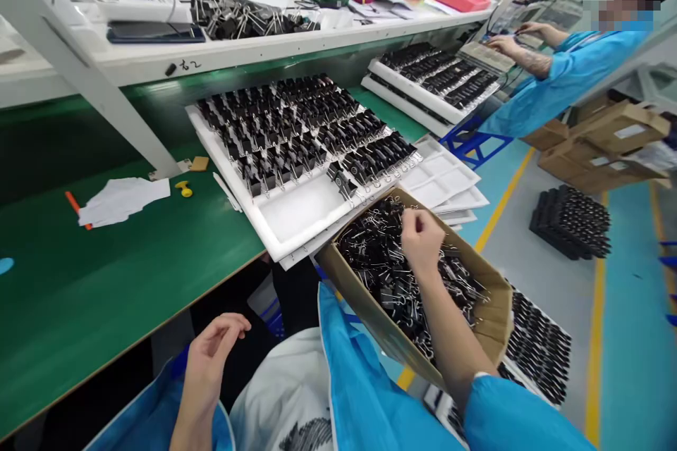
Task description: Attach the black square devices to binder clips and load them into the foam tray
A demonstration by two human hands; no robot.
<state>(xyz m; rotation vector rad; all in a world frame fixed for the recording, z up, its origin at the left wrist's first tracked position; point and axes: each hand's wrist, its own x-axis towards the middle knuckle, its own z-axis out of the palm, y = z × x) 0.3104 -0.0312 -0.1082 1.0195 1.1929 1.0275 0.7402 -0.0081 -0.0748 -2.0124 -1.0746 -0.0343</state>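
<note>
My right hand point(423, 243), its fingers curled closed, hovers over a cardboard box point(364, 324) full of loose black binder clips point(386, 261) with wire handles. Whatever its fingertips hold, if anything, is hidden. Low in front of my body, my left hand point(214, 342) has loosely bent fingers with a gap at the thumb and nothing visible in it. On the green bench beyond the box lies a white tray point(301, 211) with rows of black binder clips point(285, 120). Its near left compartment has no clips, and a few clips lean at the near edge beside it.
Stacked white trays point(449, 176) lie right of the filled tray. A slanted white post point(106, 77) rises from the green bench point(132, 275). A shelf above holds a phone point(156, 32) and loose clips. At right, a co-worker in blue sleeves point(582, 77) handles another tray; cardboard boxes point(608, 141) stand behind.
</note>
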